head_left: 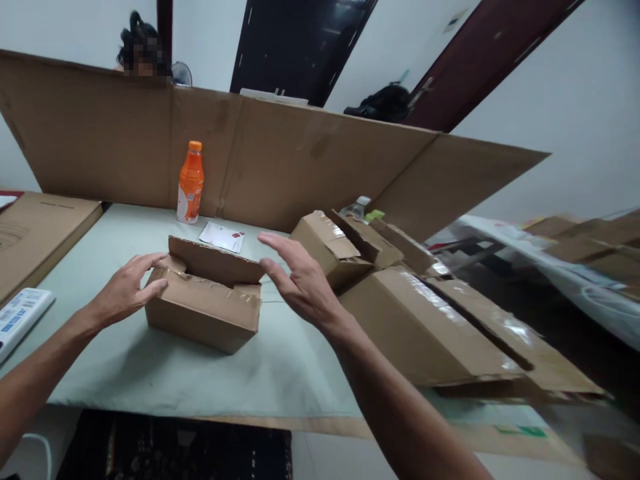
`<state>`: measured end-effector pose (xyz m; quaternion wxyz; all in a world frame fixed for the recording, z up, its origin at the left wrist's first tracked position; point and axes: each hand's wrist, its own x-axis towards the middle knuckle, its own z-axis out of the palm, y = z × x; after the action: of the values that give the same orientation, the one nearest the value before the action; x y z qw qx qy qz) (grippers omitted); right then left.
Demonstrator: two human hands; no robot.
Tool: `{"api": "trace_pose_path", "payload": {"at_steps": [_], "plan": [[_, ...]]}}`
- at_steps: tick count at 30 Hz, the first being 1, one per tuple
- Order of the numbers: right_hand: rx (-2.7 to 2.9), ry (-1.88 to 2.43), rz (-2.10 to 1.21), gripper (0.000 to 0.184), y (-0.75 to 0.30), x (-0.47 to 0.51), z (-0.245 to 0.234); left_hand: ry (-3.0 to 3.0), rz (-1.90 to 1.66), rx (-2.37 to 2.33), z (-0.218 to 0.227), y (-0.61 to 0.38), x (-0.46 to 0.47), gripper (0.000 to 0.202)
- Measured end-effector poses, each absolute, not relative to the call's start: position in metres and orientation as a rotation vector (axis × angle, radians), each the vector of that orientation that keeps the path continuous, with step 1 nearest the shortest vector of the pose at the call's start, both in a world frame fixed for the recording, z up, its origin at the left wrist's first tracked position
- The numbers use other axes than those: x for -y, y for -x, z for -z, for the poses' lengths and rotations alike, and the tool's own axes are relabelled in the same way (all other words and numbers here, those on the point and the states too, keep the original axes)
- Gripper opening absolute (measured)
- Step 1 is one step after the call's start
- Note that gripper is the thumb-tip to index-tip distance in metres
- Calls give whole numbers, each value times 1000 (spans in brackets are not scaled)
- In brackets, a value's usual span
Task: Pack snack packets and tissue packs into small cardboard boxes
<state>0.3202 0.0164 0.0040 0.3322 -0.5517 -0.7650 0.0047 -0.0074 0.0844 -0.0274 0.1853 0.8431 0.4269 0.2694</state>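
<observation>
Right hand [300,280]: nearest the lens, at 3 o'clock of the small box; released, fingers spread and straight, grasping nothing. Whether the thumb touches the flap edge cannot be told.
Left hand [125,290]: at 9 o'clock of the small box; loosely curled, fingertips resting on the box's end, not clenched.
Small box [205,310]: brown corrugated card, squat and rectangular, top flaps raised and creased; sits mid-worktop between both hands.
Worktop [280,360]: covered in pale grey-green sheet, smooth and matte.
White keypad [20,317]: flat plastic slab with blue print, at 9 o'clock, well apart from the box.
Card [223,237]: small white paper slip lying flat at 12 o'clock, just beyond the box.
Orange bottle [191,181]: glossy plastic, orange cap, upright at 12 o'clock against the cardboard wall.
Cardboard wall [300,160]: long unfolded sheet standing along the far edge.
Taped cartons [420,327]: larger brown boxes with shiny clear tape, tilted and piled at 3 o'clock.
</observation>
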Motion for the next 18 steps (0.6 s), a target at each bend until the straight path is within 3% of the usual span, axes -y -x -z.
{"api": "trace_pose_path", "payload": {"at_steps": [3, 6, 11, 14, 18], "plan": [[2221, 1424, -172, 50, -316, -14, 4, -2385, -819, -1269, 31, 1, -85, 66], [2452, 1331, -222, 52, -313, 3, 24, -2428, -789, -1210, 37, -1, -90, 57], [2516, 1408, -140, 82, -313, 8, 44, -2453, -637, -969, 41, 17, -98, 52], [2500, 1314, -168, 75, -314, -8, 48, -2461, -643, -953, 42, 32, -98, 49], [2426, 1215, -167, 61, -326, 0, 57, -2576, -605, -915, 45, 30, -91, 60]]}}
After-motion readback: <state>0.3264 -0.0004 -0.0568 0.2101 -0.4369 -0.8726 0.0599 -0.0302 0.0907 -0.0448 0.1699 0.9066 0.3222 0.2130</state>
